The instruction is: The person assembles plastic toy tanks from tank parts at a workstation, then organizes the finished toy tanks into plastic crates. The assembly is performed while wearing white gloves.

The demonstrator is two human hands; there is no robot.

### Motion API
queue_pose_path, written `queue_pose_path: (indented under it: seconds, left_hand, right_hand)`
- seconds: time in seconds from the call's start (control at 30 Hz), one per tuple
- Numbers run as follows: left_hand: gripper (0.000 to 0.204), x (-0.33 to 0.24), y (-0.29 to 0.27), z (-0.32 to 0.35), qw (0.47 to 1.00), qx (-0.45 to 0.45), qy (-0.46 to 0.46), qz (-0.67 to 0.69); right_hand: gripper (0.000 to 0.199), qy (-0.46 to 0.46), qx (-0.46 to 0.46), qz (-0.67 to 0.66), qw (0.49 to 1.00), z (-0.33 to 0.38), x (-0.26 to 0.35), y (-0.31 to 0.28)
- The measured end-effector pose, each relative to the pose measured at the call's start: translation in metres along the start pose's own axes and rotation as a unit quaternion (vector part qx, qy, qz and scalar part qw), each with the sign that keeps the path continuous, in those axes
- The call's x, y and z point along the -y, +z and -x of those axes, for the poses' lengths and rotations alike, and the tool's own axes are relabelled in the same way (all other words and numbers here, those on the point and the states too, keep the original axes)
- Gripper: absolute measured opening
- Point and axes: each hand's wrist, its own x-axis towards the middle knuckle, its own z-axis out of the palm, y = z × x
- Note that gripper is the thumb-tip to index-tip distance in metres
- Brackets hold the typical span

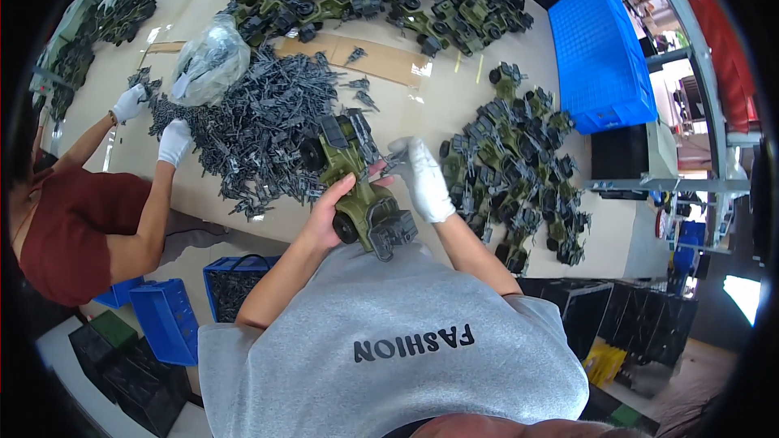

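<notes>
My bare left hand (327,209) is closed around the middle of a green and black toy jeep (375,199), held over the table's near edge. The jeep has dark wheels and a dark grey gun-like piece along its right side. In a white glove, my right hand (427,182) is beside the jeep's right side, its fingers bent toward that grey piece. Whatever is between those fingertips is too small to make out. Left of the jeep spreads a heap of small dark grey plastic gun parts (280,101), with a few loose ones beyond it.
Green toy jeeps cluster on the table's right (507,170) and far side (324,8). A clear plastic bag (215,65) rests on the heap. At left, a co-worker's gloved hands (174,143) touch the parts. A blue crate (600,57) stands at right; blue bins (166,320) sit below.
</notes>
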Motion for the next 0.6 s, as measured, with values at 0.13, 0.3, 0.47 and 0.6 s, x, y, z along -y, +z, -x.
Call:
queue_pose_path:
  seconds: [0.13, 0.3, 0.47, 0.6]
  left_hand:
    - [0.057, 0.006, 0.005, 0.005, 0.999, -0.024, -0.021, -0.012]
    - [0.036, -0.009, 0.011, 0.015, 0.995, -0.102, -0.001, -0.014]
    - [0.036, -0.007, 0.011, 0.021, 0.99, -0.134, 0.028, -0.019]
    - [0.032, -0.009, 0.01, 0.025, 0.988, -0.151, 0.025, -0.029]
  right_hand:
    - [0.052, 0.007, -0.038, 0.037, 0.999, 0.008, 0.018, 0.001]
    - [0.046, 0.109, 0.111, -0.011, 0.988, 0.052, 0.08, -0.008]
    - [0.055, 0.09, 0.164, 0.134, 0.973, 0.067, 0.082, 0.006]
    - [0.058, 0.124, 0.153, 0.081, 0.977, 0.066, 0.075, 0.009]
